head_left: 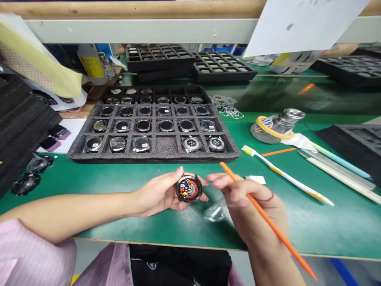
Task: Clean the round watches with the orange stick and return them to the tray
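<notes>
My left hand (162, 192) holds a round smartwatch body (188, 188) between thumb and fingers, its screen lit and facing up. My right hand (253, 202) grips a thin orange stick (268, 222) like a pen, with the flat end pointing up and away and the pointed end down by my wrist. The fingertips of that hand are a little to the right of the watch. Below them on the green bench lies a crumpled clear plastic wrapper (216, 211), partly hidden by the right hand.
A black foam tray (154, 159) of round watches stands ahead, one front-row slot bare. To the right lie a toothbrush (288, 178), a second orange stick (279, 151) and a glass bottle (264, 129) with a yellow ring. Dark watches (26, 183) sit at left.
</notes>
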Demonstrator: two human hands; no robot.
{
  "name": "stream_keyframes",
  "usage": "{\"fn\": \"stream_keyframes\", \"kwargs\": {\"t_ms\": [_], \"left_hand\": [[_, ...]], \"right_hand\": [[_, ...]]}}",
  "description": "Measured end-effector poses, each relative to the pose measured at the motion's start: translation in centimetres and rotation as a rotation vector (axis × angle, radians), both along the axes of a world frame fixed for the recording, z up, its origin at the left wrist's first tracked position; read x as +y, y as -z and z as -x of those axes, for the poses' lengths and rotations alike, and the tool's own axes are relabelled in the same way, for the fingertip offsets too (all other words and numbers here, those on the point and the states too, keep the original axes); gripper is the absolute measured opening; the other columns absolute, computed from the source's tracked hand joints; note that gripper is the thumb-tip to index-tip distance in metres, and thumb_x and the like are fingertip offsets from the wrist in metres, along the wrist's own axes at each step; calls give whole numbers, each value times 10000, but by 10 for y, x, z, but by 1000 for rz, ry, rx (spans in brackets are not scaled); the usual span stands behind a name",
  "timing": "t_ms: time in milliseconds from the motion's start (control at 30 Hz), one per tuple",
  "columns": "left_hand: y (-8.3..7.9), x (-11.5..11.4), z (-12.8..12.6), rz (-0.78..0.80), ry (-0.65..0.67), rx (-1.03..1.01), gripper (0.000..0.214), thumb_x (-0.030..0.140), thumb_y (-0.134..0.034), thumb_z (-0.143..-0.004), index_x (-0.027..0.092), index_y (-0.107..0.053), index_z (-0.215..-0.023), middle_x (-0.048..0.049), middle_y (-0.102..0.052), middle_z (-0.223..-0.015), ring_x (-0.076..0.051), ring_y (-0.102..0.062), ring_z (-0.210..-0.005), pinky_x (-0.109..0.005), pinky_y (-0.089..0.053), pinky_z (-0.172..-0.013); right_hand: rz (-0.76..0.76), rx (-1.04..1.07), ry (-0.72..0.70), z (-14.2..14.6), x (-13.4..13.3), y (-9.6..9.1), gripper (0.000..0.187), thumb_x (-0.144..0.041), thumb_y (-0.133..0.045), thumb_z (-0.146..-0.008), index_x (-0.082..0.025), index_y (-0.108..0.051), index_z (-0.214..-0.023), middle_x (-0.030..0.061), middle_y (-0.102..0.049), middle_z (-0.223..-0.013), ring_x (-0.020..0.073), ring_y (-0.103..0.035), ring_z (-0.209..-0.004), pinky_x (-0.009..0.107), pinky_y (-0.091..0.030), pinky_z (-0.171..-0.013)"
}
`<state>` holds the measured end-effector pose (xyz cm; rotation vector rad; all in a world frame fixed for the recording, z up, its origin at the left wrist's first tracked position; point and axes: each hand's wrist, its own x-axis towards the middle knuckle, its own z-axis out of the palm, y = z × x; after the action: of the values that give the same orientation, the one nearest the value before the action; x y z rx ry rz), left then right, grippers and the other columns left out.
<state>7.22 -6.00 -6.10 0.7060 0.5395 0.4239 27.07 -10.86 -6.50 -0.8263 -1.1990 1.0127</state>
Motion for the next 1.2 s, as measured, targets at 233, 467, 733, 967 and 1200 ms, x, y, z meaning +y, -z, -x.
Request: {"fn": "stream_keyframes", "kwargs": {"t_ms": [233,467,733,967,1200], "left_hand": [[-2,1,-1,33,9,-38,493,598,-719,-901,161,-726,-1128,-100,-752,-981,-96,-493,-618,-259,-311,-616],[-4,1,-1,24,18,-39,497,597,-693,-922,153,-715,-1144,-103,-746,-983,-99,-481,-623,-268,-297,-616],[-4,2,-1,39,11,-20,572,666,-700,-889,148,-725,-1132,-106,-746,-978,-99,-480,-620,-270,-291,-622],[-1,2,-1,19,35,-12,625,677,-638,-925,119,-702,-1200,-133,-740,-1001,-98,-459,-619,-274,-294,-622],[0,0,-2,41,1,4,600,683,-700,-876,122,-710,-1088,-19,-611,-784,-92,-464,-592,-253,-291,-588]], "right_hand": [[174,210,366,1,12,3,221,-316,-953,-712,-291,-821,-888,-40,-793,-796,68,-745,-647,147,-625,-693],[236,154,401,4,9,0,277,-392,-983,-638,-242,-797,-778,-16,-783,-739,123,-776,-675,208,-651,-696],[78,-80,486,2,4,10,142,-363,-867,-821,-249,-782,-818,-3,-762,-825,127,-707,-731,263,-576,-709],[-107,-401,407,8,0,1,65,-217,-803,-869,-279,-783,-870,-15,-767,-793,147,-710,-724,287,-586,-695],[-262,-520,315,18,-5,-1,237,-105,-795,-850,-315,-786,-961,-10,-756,-797,149,-669,-645,302,-580,-595]]}}
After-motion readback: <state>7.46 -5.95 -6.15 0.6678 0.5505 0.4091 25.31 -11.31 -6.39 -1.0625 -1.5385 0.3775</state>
